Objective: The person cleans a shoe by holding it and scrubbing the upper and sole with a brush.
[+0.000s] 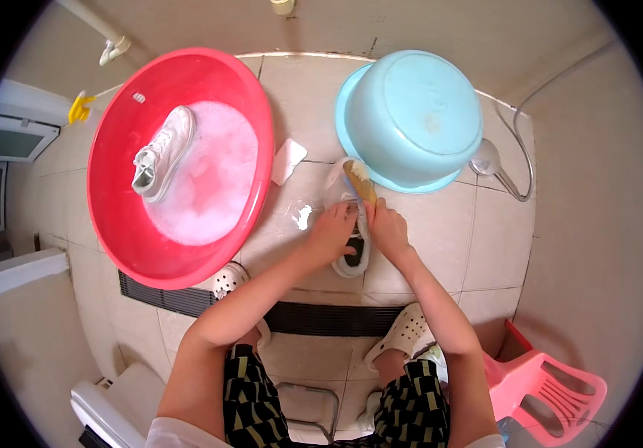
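A white sneaker [336, 185] lies on the tiled floor in front of me, its toe pointing away and a dark insole showing at the heel end. My left hand [330, 235] is closed on the sneaker around its opening. My right hand [388, 228] grips a scrubbing brush [363, 184] with a yellowish-brown back, pressed along the right side of the toe; some white suds show on it. Another white sneaker [164, 153] rests in the red basin [131, 250] on the left, amid foamy water [220, 175].
An upturned light blue basin [430, 104] stands beyond the sneaker, with a shower head [486, 158] and hose to its right. A white scrap [288, 161] lies by the red basin. Near my feet are a dark drain grate [321, 319] and a pink plastic chair [553, 388].
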The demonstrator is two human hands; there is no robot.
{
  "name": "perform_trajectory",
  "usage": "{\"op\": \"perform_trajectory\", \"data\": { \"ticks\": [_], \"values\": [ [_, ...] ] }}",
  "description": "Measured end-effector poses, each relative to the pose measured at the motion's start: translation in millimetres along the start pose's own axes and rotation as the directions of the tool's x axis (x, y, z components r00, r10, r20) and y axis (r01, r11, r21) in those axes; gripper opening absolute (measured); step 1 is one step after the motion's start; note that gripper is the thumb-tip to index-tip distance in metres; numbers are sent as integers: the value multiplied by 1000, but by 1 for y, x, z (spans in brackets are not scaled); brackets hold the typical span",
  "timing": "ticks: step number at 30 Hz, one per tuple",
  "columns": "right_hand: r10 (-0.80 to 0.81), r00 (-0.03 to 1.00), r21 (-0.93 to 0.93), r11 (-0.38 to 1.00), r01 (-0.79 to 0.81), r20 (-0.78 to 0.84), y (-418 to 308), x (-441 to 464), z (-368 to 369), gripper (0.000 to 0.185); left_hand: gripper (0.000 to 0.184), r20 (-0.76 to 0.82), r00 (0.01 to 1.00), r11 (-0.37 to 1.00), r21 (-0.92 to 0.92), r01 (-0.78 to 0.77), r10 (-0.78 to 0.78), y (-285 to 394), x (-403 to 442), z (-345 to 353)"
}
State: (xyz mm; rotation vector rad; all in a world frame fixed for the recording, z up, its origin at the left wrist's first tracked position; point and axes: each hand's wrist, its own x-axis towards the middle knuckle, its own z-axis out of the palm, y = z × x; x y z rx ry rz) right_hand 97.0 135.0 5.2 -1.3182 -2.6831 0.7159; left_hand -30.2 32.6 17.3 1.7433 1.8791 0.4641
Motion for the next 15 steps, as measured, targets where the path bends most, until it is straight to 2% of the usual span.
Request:
{"op": "perform_trajectory", "data": {
  "ticks": [1,2,4,5,9,11,12,14,15],
  "values": [
    [-3,1000,-11,1000,3,-28,-3,6,4,38,66,-2,998,990,124,-61,62,0,-1,-3],
    [-6,998,-21,1000,5,-58,-6,10,8,38,66,-2,999,990,128,-50,51,1,-1,1],
    [43,999,-21,999,-43,-17,-6,11,18,37,53,-74,995,979,184,82,-70,7,2,17],
    [98,995,-34,995,-97,18,-4,12,21,37,44,-138,990,949,309,62,-20,7,2,28],
    [134,987,-70,989,-129,83,5,0,14,37,44,-192,981,902,422,87,-5,6,4,46],
    [15,1000,-46,999,-15,7,13,-14,21,37,47,-105,993,895,437,94,-54,6,2,44],
    [9,1000,-46,999,-8,7,16,-19,22,37,47,-109,992,894,437,100,-58,4,3,48],
    [19,1000,1,1000,-19,21,19,-26,22,38,61,-18,989,919,368,141,-145,1,10,58],
    [14,1000,1,1000,-14,23,19,-26,23,38,61,-21,989,919,367,146,-149,-3,9,62]
  ]
}}
